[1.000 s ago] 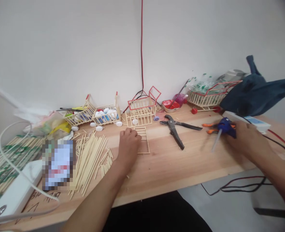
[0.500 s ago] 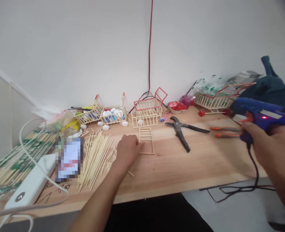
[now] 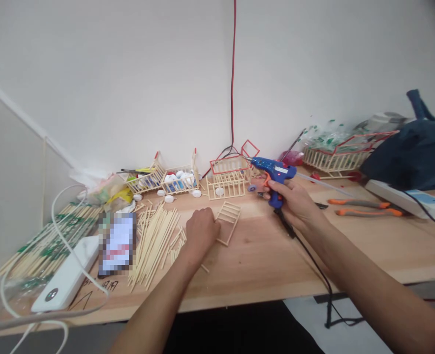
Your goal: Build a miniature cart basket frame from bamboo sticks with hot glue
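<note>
My right hand grips a blue hot glue gun, its nozzle pointing left and a clear glue stick coming out of the back. A red light glows on the gun's side. My left hand is closed at the left side of a small ladder-like frame of wooden sticks, which is slightly turned on the table. Its fingertips are hidden behind the knuckles. Left of that hand lie a pile of loose wooden sticks and some short cut pieces. Locking pliers lie partly hidden beneath my right hand.
Along the wall stand small stick carts, a red-rimmed one and another at the right. Orange-handled pliers, a white power strip and a dark blue bag lie right. A power strip and packaged sticks are left.
My right hand has brought the glue gun from the far right to the middle, above the pliers. The stick frame at my left hand has turned clockwise a little.
</note>
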Demonstrator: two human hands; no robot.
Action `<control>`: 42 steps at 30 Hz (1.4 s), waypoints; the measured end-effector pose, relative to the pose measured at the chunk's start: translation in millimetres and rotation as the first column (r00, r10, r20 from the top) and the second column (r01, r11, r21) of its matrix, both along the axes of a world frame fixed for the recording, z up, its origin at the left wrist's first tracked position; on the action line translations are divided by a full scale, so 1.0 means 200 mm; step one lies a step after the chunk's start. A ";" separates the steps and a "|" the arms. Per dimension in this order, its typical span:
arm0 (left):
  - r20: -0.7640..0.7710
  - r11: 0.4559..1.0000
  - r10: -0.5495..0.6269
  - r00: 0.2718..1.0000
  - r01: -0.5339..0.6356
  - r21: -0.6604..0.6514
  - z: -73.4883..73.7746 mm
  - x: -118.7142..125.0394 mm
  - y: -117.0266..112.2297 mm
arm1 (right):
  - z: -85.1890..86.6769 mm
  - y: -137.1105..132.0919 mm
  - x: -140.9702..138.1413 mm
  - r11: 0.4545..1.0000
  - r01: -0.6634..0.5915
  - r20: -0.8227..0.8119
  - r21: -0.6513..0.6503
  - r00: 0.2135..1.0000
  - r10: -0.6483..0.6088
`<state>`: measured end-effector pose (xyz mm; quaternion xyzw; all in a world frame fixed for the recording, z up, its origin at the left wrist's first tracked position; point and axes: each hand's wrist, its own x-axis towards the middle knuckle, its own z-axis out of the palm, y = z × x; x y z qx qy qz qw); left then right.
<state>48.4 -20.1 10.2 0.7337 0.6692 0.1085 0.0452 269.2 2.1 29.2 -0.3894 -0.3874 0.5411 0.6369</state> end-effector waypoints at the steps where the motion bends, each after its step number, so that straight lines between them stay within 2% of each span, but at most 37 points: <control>1: 0.038 1.000 0.013 0.999 -0.013 -0.004 0.00 -0.01 0.00 | -0.01 0.01 -0.01 1.000 -0.013 -0.008 0.002 1.000 0.013; 5: 0.224 0.999 0.035 0.974 -0.033 -0.010 0.00 -0.05 0.02 | -0.05 0.02 -0.01 1.000 -0.028 -0.041 -0.005 0.999 0.028; 9: 0.386 0.998 0.055 0.921 -0.046 -0.032 0.04 -0.09 0.04 | -0.07 0.00 0.01 0.998 -0.053 -0.050 0.036 0.997 0.055; 12: 0.453 0.999 -0.001 0.892 -0.015 0.033 0.07 -0.11 0.05 | -0.07 -0.02 0.01 0.994 -0.092 0.009 0.063 0.996 0.092; 17: 0.454 0.981 -0.140 0.880 0.062 0.182 0.11 -0.16 0.04 | -0.04 -0.06 -0.01 0.982 -0.178 0.104 0.062 0.980 0.171; 22: 0.466 0.959 -0.196 0.863 0.070 0.274 0.17 -0.22 0.02 | -0.04 -0.09 -0.02 0.968 -0.247 0.189 0.037 0.953 0.236; 24: 0.434 0.929 -0.235 0.870 0.069 0.364 0.21 -0.24 0.01 | -0.04 -0.11 -0.03 0.959 -0.281 0.231 0.046 0.937 0.264; 26: 0.362 0.874 -0.279 0.889 0.078 0.480 0.25 -0.25 0.02 | -0.03 -0.12 -0.04 0.948 -0.314 0.300 0.059 0.911 0.283; 30: 0.168 0.754 -0.326 0.930 0.149 0.639 0.28 -0.24 0.03 | -0.02 -0.15 -0.07 0.936 -0.348 0.550 0.050 0.792 0.265; 33: 0.128 0.709 -0.312 0.942 0.141 0.691 0.26 -0.24 0.03 | -0.04 -0.16 -0.11 0.959 -0.280 0.715 0.047 0.680 0.163; 35: 0.151 0.698 -0.309 0.939 0.116 0.707 0.23 -0.25 0.03 | -0.05 -0.17 -0.13 0.978 -0.195 0.811 0.069 0.582 0.058; 38: 0.211 0.711 -0.319 0.924 0.086 0.698 0.20 -0.27 0.03 | -0.08 -0.19 -0.14 0.984 -0.121 0.909 0.131 0.412 -0.071; 40: 0.243 0.725 -0.317 0.917 0.069 0.685 0.19 -0.27 0.03 | -0.09 -0.20 -0.14 0.977 -0.134 0.932 0.167 0.345 -0.112; 42: 0.262 0.731 -0.314 0.912 0.056 0.680 0.19 -0.28 0.03 | -0.10 -0.20 -0.15 0.966 -0.160 0.938 0.203 0.313 -0.145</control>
